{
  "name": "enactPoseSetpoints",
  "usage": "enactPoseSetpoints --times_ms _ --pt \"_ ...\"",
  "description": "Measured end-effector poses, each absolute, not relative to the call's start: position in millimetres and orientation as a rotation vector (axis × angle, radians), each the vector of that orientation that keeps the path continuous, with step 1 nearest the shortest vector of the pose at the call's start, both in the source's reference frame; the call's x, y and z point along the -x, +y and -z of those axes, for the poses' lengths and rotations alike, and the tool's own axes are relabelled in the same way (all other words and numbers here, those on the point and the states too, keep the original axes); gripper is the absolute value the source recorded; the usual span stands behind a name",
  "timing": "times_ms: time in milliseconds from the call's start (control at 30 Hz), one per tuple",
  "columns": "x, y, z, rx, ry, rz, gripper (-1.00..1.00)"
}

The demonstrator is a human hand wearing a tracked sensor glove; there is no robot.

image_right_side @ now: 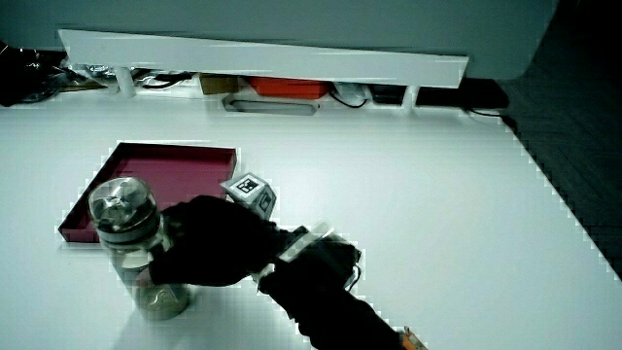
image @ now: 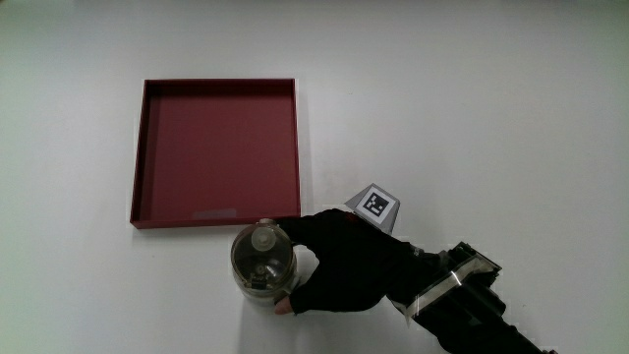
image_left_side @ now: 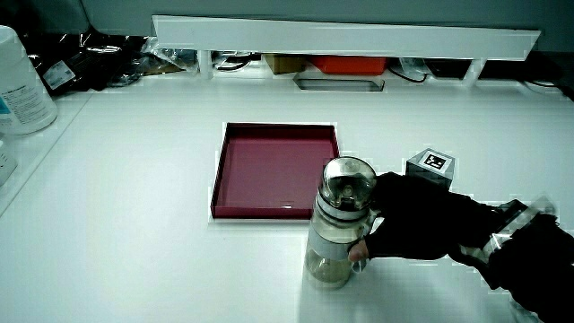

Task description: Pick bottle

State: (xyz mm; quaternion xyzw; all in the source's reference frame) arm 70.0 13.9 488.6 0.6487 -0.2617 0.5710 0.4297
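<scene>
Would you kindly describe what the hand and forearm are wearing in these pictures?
The hand wears a black glove. On its back sits a small grey cube with a black-and-white square pattern on top. The forearm is covered in black, with a pale strap at the wrist.

Shallow dark red tray (image: 216,157) on white table (image: 472,118), low partition (image_left_side: 345,36)

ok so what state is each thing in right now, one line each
bottle: upright on the table, lid on, nearer to the person than the tray, gripped at its side
tray: flat on the table, nothing in it
hand: beside the bottle, fingers wrapped around its body
patterned cube: sitting on the back of the hand
</scene>
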Motion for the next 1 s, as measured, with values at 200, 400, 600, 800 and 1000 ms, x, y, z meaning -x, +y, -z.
enactPoseSetpoints --times_ms 200,400,600,800,1000 --pt "-70.2 18.4 -489.3 -1.654 -0.676 -1.492 0.97" --pt "-70.8 18.9 -487.5 -1.658 -0.682 -1.547 1.0" --pt "-70.8 5.1 -469.4 -1.637 -0.711 -1.644 1.0" --pt "-71.0 -19.1 -448.7 -1.711 -0.737 -1.67 1.0" --pt "-68.1 -43.1 -442.4 -1.865 -0.72 -1.641 1.0"
